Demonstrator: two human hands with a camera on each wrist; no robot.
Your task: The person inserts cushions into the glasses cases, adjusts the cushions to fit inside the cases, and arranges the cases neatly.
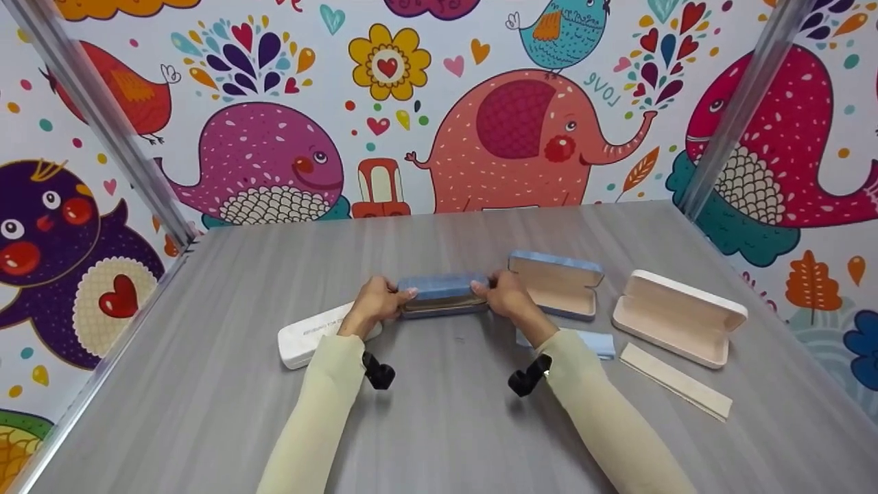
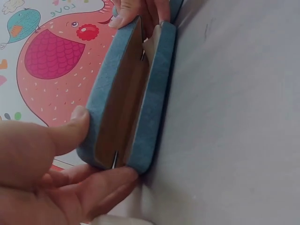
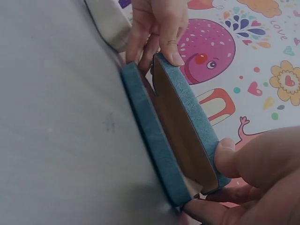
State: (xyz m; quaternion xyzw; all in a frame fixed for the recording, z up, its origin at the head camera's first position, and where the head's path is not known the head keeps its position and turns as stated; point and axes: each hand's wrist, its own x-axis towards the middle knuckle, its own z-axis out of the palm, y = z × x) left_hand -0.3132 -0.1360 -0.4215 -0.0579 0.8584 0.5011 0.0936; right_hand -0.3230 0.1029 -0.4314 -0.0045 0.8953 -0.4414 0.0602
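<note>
A blue glasses case lies across the middle of the table, its lid partly raised and its opening facing me. My left hand grips the left end, thumb on the lid and fingers down by the base. At the other end my right hand holds it the same way, its thumb on the lid. Between lid and base the brown lining shows. A bit of pale cloth pokes up inside near the right end.
A closed white glasses case sits left, partly behind my left wrist. On the right stand an open blue case and an open white case. In front of them lie a light blue cloth and a folded cream cloth.
</note>
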